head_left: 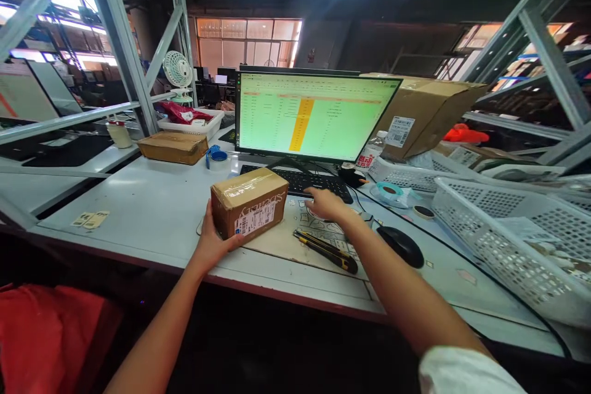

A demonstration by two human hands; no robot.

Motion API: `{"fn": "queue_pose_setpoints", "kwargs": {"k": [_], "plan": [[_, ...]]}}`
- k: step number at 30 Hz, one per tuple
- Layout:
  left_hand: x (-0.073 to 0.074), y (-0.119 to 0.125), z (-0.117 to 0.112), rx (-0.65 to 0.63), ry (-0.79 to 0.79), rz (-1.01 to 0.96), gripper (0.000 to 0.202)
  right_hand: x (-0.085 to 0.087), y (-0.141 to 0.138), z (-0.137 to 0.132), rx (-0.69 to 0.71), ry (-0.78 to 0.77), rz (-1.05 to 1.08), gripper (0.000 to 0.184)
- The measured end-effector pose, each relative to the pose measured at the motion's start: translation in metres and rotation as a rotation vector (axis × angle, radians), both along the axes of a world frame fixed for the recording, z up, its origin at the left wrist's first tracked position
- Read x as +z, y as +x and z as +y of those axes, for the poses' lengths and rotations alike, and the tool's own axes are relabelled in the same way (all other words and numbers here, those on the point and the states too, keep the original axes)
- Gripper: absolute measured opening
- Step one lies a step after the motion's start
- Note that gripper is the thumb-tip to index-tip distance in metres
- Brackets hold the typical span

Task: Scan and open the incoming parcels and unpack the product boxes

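Note:
My left hand (213, 241) grips the near left side of a small taped cardboard parcel (249, 202) with a white label, which rests on the white desk (138, 209). My right hand (324, 203) reaches forward with its fingers stretched out over the near edge of a black keyboard (305, 182) and holds nothing. A monitor (310, 116) behind the keyboard shows a green spreadsheet with an orange column. A black and yellow utility knife (325, 249) lies on the desk just below my right wrist.
A black mouse (401, 245) lies to the right. White perforated baskets (508, 228) fill the right side. A large cardboard box (427, 112) stands behind the monitor. Another flat box (173, 147), blue tape (217, 158) and a small fan (178, 71) sit at back left. Something red (50, 335) lies at lower left.

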State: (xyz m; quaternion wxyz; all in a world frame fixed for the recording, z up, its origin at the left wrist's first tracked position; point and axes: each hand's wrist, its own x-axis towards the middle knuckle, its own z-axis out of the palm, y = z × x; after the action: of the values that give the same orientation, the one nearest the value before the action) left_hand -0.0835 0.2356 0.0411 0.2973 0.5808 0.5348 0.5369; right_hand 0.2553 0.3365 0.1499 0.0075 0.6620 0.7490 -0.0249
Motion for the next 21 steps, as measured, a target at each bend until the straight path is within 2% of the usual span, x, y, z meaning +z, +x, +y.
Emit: {"fn": "queue_pose_setpoints", "kwargs": {"k": [4, 7, 9, 12, 17, 19, 21], "plan": [[0.003, 0.001, -0.001, -0.006, -0.052, 0.010, 0.140, -0.026, -0.004, -0.070, 0.175, -0.137, -0.006, 0.059], [0.007, -0.009, 0.004, -0.067, -0.057, -0.021, 0.137, -0.040, 0.005, -0.098, 0.207, -0.097, 0.145, 0.055], [0.011, -0.022, 0.009, -0.208, -0.087, -0.038, 0.136, -0.039, 0.010, -0.099, 0.185, -0.042, 0.329, 0.049], [0.017, -0.045, 0.017, -0.427, -0.153, -0.005, 0.130, -0.023, 0.011, -0.085, 0.123, -0.059, 0.539, 0.039], [0.021, -0.060, 0.022, -0.484, -0.241, 0.005, 0.117, 0.009, -0.002, -0.062, 0.060, -0.389, 1.154, 0.021], [0.019, -0.057, 0.022, -0.502, -0.237, -0.027, 0.117, 0.017, -0.009, -0.055, 0.085, -0.410, 1.201, 0.024], [0.016, -0.052, 0.021, -0.519, -0.220, -0.069, 0.118, 0.021, -0.015, -0.049, 0.138, -0.325, 1.076, 0.036]]}}
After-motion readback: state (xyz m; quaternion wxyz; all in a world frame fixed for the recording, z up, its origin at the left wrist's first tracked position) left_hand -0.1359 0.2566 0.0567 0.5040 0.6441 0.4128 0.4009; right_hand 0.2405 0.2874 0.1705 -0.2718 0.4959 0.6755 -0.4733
